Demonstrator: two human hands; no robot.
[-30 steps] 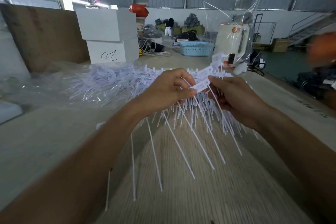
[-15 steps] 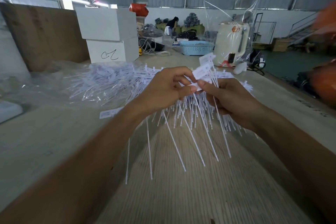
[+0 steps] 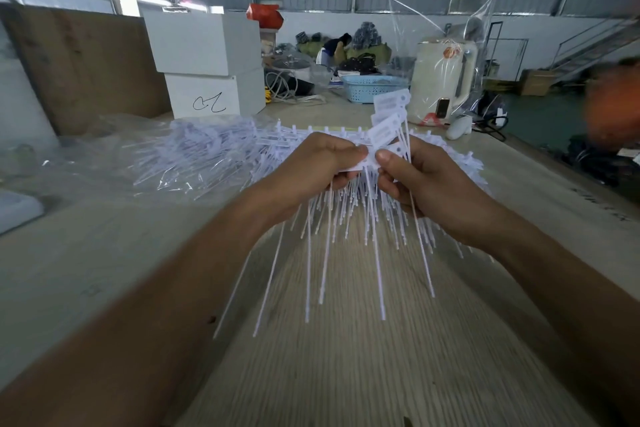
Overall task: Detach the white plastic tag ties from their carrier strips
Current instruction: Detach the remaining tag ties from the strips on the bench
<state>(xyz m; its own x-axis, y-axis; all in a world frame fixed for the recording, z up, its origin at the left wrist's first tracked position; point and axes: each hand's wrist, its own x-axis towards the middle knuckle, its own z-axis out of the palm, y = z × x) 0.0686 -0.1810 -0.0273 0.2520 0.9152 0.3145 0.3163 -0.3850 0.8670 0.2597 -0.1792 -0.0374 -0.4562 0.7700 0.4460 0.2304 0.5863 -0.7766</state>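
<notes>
Nearest me, at six o'clock, the bare wooden table point(image 3: 346, 374) runs up between both forearms, and I read that open stretch as the room the long tails point(image 3: 325, 253) need to hang and swing free. At centre my left hand point(image 3: 308, 170) has its fingers curled round the carrier strip point(image 3: 349, 168), thumb and forefinger pinching its end, which I judge steadies the strip against the pull. Just beside it at three o'clock, my right hand point(image 3: 419, 180) pinches the tag ties point(image 3: 389, 118) with thumb on top, their flat heads fanned upward toward one o'clock, likely so detached ones stack in one grip. Thumbs nearly touch, so the snapping point sits between them. Beyond, from nine to eleven o'clock, a heap of bagged ties point(image 3: 194, 156) lies on the table, crowding that side; the right edge of the table at three o'clock is near. Farther off stand white boxes point(image 3: 204, 62) and a blue basket point(image 3: 370, 88).
</notes>
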